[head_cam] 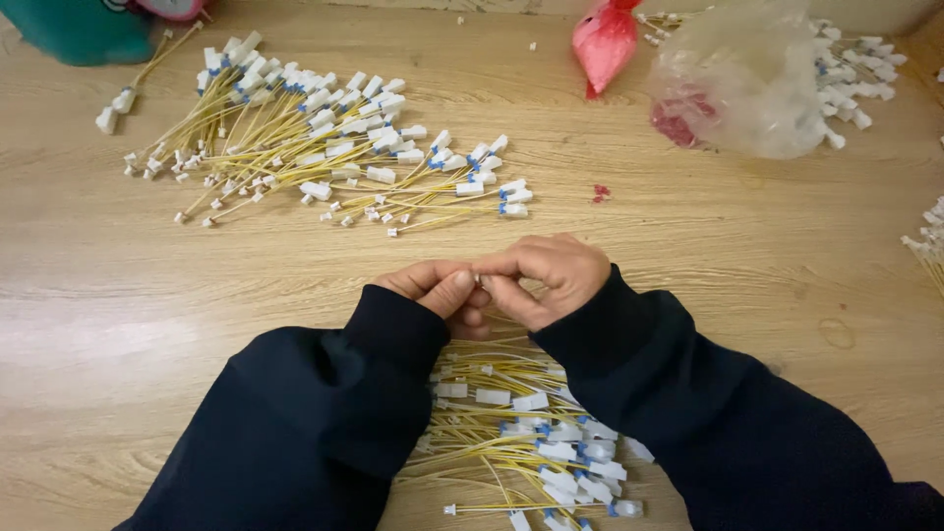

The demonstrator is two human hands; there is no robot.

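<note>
My left hand (438, 288) and my right hand (546, 277) meet at the table's middle, fingertips pinched together on a small connector end of a yellow wire (480, 281); most of that piece is hidden by my fingers. Both arms wear dark sleeves. Below my hands, between the sleeves, lies a pile of yellow wires with white and blue connectors (536, 438). A larger spread pile of the same wires (315, 147) lies at the upper left.
A clear plastic bag (752, 79) of white connectors and a red bag (605, 44) sit at the back right. A teal container (84, 29) stands at the back left. More wires (929, 241) reach in at the right edge. The wooden table (737, 246) carries it all.
</note>
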